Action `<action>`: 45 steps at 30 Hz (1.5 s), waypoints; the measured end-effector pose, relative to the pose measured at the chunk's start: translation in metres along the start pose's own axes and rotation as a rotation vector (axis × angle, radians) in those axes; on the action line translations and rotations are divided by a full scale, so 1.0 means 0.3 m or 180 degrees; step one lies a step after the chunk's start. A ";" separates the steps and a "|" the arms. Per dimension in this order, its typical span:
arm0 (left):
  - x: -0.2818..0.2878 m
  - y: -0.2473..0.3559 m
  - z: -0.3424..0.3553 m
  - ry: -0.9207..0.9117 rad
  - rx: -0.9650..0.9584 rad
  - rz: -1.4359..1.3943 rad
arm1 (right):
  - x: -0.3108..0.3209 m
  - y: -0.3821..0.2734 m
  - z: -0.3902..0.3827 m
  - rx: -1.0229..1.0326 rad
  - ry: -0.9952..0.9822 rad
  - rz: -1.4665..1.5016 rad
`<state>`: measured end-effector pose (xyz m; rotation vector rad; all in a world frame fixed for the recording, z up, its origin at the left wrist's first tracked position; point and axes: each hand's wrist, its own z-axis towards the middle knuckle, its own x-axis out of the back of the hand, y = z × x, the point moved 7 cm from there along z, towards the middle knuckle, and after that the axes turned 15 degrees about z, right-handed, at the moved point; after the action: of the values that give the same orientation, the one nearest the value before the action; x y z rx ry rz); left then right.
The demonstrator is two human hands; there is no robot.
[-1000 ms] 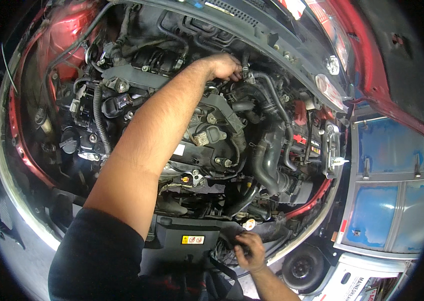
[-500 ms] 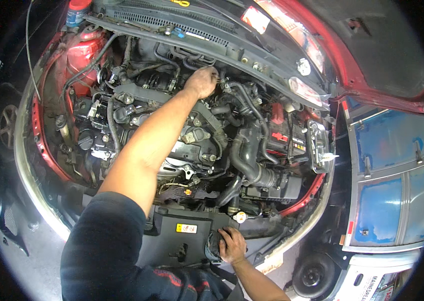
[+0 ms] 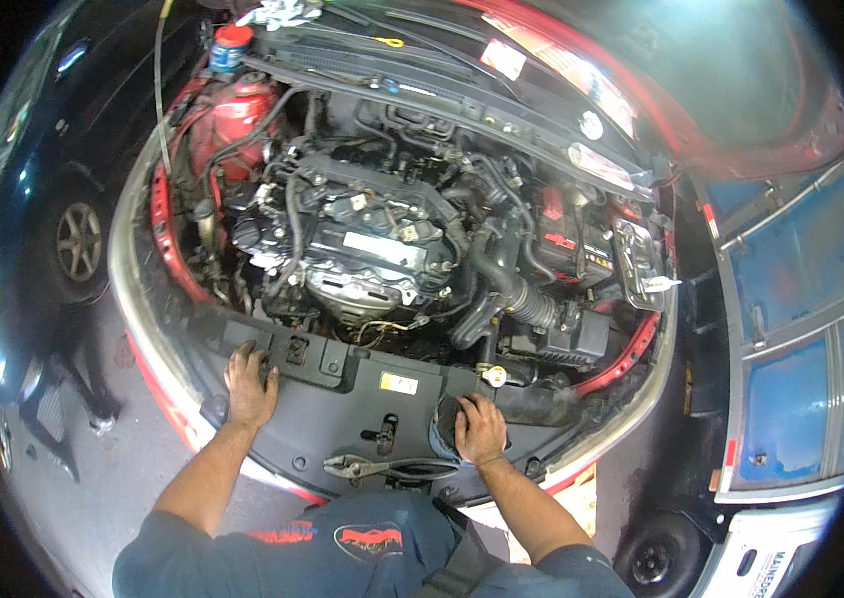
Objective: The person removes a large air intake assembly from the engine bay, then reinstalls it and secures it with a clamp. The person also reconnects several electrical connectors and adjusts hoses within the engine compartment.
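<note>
Both my hands rest on the black plastic cover [image 3: 342, 419] at the front of an open engine bay. My left hand [image 3: 250, 387] lies at the cover's left part, fingers apart on its rear edge; a dark patch shows between thumb and fingers. My right hand [image 3: 482, 429] leans on the right part, over a dark, cloth-like bundle [image 3: 445, 427], without visibly gripping it. Between my hands and my body lie grey pliers [image 3: 372, 466] with long handles. Beyond the cover stands the engine [image 3: 362, 259], its top exposed. Just past my right hand is the radiator cap [image 3: 494, 376].
A battery [image 3: 576, 244] sits at the right, with a metal tray [image 3: 636, 259] of small parts beside it. A red-lidded tub [image 3: 230, 48] stands at the far left. The raised red hood [image 3: 701, 130] hangs at the far right. A dark car [image 3: 33, 229] is alongside on the left.
My left hand has come back from the rear of the engine to the front cover. My right hand stays on the bundle. The view has shifted, and the pliers now show.
</note>
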<state>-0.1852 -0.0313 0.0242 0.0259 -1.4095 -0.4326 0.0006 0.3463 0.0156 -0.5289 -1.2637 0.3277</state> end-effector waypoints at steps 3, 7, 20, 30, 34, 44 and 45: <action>-0.055 -0.021 -0.066 -0.0198 -0.0096 0.0637 | -0.004 -0.001 -0.005 0.0022 0.0005 0.0031; -0.103 -0.020 -0.058 -0.0383 0.0092 0.0861 | 0.000 0.001 -0.011 0.0111 0.0052 0.0012; -0.086 0.017 -0.122 -0.0423 0.1516 0.1404 | 0.321 0.281 -0.047 -0.0079 0.0121 0.1211; -0.099 0.010 -0.124 -0.0041 0.1500 0.1336 | 0.448 0.535 -0.226 0.0114 -0.0248 -0.0831; -0.112 0.000 -0.118 -0.0132 0.1542 0.1377 | 0.445 0.556 -0.209 -0.0145 -0.0321 -0.0842; -0.113 0.001 -0.124 0.0003 0.1486 0.1382 | 0.446 0.552 -0.220 -0.0107 -0.0311 -0.0769; -0.112 0.001 -0.124 -0.0014 0.1497 0.1422 | 0.446 0.553 -0.219 -0.0138 -0.0317 -0.0757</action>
<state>-0.1529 -0.0293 -0.0138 0.0897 -1.4449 0.2718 0.1098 0.5407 0.0203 -0.3974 -1.4170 0.1283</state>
